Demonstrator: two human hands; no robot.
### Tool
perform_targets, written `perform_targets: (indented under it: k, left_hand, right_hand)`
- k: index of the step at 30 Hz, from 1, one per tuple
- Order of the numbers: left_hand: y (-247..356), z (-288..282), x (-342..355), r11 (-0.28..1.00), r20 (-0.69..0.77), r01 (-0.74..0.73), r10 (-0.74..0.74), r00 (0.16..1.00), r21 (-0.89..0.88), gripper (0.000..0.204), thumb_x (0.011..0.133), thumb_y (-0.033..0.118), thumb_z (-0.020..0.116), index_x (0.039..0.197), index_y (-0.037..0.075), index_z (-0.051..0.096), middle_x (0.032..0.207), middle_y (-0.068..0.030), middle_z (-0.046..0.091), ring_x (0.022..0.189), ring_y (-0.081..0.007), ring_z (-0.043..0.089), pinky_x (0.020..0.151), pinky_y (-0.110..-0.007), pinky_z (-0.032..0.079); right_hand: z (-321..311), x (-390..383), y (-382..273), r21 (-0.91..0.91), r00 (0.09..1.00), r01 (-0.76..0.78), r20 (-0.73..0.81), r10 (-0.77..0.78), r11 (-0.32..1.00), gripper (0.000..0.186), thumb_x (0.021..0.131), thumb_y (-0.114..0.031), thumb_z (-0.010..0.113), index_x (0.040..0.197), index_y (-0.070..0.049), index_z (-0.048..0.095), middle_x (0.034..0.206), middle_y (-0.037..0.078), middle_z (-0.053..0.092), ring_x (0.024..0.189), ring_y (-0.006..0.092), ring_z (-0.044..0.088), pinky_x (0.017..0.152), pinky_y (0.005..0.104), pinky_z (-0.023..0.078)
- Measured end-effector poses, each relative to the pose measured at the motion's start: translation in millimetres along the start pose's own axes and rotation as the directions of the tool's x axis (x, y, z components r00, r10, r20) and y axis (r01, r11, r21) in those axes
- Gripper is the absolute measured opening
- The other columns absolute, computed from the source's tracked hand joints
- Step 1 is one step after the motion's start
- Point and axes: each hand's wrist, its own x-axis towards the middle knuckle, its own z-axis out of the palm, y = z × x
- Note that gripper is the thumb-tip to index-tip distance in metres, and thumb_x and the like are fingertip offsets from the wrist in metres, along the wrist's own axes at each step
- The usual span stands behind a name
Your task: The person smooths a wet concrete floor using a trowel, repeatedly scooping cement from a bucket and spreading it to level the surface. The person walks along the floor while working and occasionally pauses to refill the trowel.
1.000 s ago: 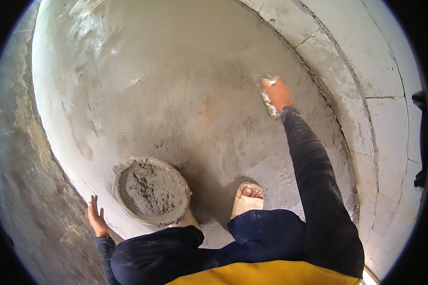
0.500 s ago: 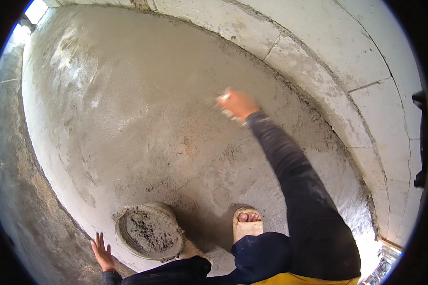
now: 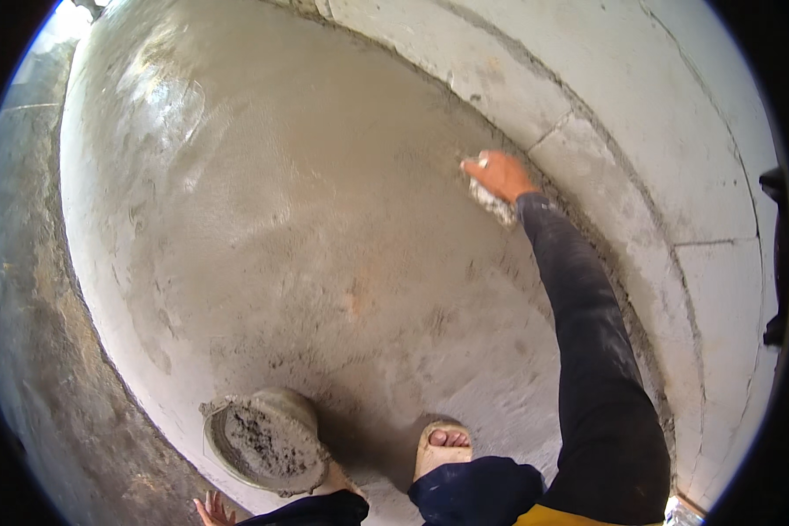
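Wet cement floor (image 3: 307, 228); right hand (image 3: 500, 173) with trowel (image 3: 493, 203) now nearer wall (image 3: 675, 149).

The floor (image 3: 307, 219) was grey and shiny wet at the upper left of the frame. The pan (image 3: 267, 441) at the bottom held dark grey mix. The sleeve (image 3: 587, 333) at the right was black. The sandal (image 3: 443, 449) was tan. The wall (image 3: 657, 131) was pale grey.

The cement floor (image 3: 307, 263) looks wet and smooth, glossy well away from the mortar pan (image 3: 267, 443) and rougher, grainier just beside it. The pan holds coarse grey mortar; the block wall (image 3: 640, 149) is matt and pitted.
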Motion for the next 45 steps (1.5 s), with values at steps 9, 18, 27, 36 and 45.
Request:
perform_targets:
  k: [9,18,27,36,45]
  left_hand:
    - [9,13,-16,1.000,0.006,-0.021,0.021,1.000,-0.014,0.092,0.097,0.078,0.031,0.163,0.014,0.029,0.170,-0.0106,0.025,0.160,-0.0319,0.003,0.126,-0.056,0.002]
    - [10,35,5,0.989,0.076,-0.144,0.146,0.986,-0.034,0.092,0.098,0.077,0.030,0.160,0.009,0.034,0.166,-0.0143,0.033,0.158,-0.0316,0.014,0.126,-0.055,0.009]
    - [14,27,36,0.968,0.208,-0.224,0.244,0.947,-0.114,0.081,0.102,0.067,0.037,0.161,0.011,0.033,0.164,-0.0128,0.038,0.155,-0.0287,0.024,0.124,-0.055,0.014]
    - [0,110,35,0.814,0.381,-0.008,0.280,0.881,-0.581,0.057,0.104,0.030,0.057,0.153,0.004,0.043,0.151,-0.0094,0.051,0.135,-0.0256,0.051,0.117,-0.044,0.036]
    - [65,142,-22,0.832,0.557,-0.162,0.486,0.673,-0.531,0.049,0.105,0.016,0.058,0.150,0.001,0.045,0.144,-0.0083,0.057,0.131,-0.0173,0.053,0.113,-0.033,0.041]
  right_hand:
    - [-9,30,-12,0.061,0.995,0.029,0.098,-0.035,0.998,0.078,0.091,-0.055,0.062,0.136,0.009,0.060,0.132,0.032,0.063,0.123,0.0400,0.063,0.106,0.0445,0.047]
    - [39,-58,-53,0.024,0.909,0.313,0.283,-0.307,0.949,0.058,0.098,-0.055,0.058,0.114,0.000,0.068,0.084,0.016,0.072,0.081,0.0313,0.072,0.073,0.0468,0.056]
    - [13,-99,18,-0.153,0.951,-0.022,-0.309,-0.026,0.988,0.063,0.101,-0.053,0.056,0.122,0.006,0.062,0.086,0.024,0.072,0.081,0.0345,0.072,0.074,0.0475,0.055]
    - [-11,-284,-168,0.048,0.675,0.720,0.182,-0.715,0.692,0.032,0.094,-0.030,0.072,0.104,-0.001,0.059,0.078,0.015,0.064,0.070,0.0320,0.066,0.060,0.0426,0.050]
    - [13,-365,-264,-0.153,0.436,0.884,0.606,-0.665,0.441,0.038,0.100,-0.036,0.061,0.109,0.001,0.059,0.082,0.018,0.068,0.076,0.0329,0.070,0.065,0.0437,0.054]
